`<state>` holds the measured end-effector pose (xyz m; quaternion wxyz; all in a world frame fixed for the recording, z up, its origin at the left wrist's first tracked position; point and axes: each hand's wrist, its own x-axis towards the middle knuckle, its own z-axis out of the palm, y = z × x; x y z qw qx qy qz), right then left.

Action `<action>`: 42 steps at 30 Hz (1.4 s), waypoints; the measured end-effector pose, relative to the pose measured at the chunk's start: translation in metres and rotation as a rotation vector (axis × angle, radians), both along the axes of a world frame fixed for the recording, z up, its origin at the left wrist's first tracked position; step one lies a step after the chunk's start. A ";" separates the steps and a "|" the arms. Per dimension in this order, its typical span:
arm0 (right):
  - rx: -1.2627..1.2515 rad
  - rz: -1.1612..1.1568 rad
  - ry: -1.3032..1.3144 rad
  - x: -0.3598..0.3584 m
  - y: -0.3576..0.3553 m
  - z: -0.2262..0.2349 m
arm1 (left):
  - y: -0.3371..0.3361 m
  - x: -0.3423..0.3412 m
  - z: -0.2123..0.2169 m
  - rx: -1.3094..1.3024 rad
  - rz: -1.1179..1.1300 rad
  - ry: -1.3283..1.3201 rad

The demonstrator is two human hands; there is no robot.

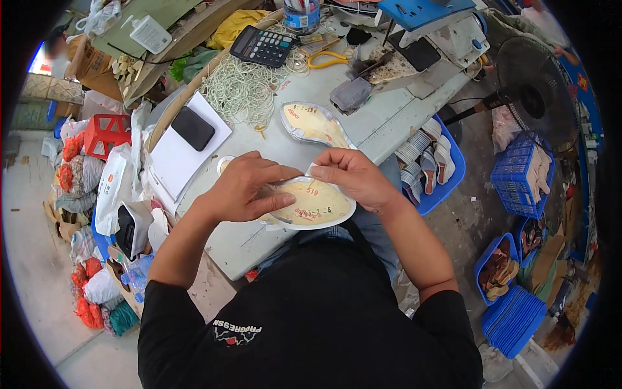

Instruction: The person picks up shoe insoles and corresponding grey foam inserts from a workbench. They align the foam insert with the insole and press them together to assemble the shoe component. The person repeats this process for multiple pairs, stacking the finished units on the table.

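Note:
A cream shoe insole [314, 206] with printed marks and a white rim lies over the table's near edge. My left hand [249, 188] grips its left end, the thumb on the top face and the fingers around the far side. At its far edge, the fingers of my right hand [350, 178] are pinched together on a small pale bit that I cannot make out. Just beyond my hands, a second cream insole [317, 124] with a pale, thick-looking edge rests on the table.
A tangle of pale elastic loops [240, 87] lies beside a calculator [262, 47]. Yellow-handled pliers [327, 60] lie farther back. A phone [193, 128] rests on white paper [172, 162] at left. To the right stand a blue basket of sandals [447, 175] and a fan [534, 87].

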<state>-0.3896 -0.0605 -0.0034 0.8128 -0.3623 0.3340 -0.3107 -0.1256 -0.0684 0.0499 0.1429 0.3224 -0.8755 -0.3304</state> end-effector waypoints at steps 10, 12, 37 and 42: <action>-0.709 -0.251 0.437 -0.001 0.020 0.017 | 0.005 -0.012 0.019 -0.074 0.040 -0.076; -1.231 -0.405 0.582 -0.002 0.026 0.018 | 0.009 -0.017 0.023 -0.114 0.099 -0.053; -0.280 -0.131 -0.043 -0.012 0.042 0.016 | 0.038 -0.052 -0.014 1.334 0.558 1.136; -0.675 -0.155 0.209 -0.026 0.040 0.039 | 0.047 -0.065 0.010 0.927 0.657 1.043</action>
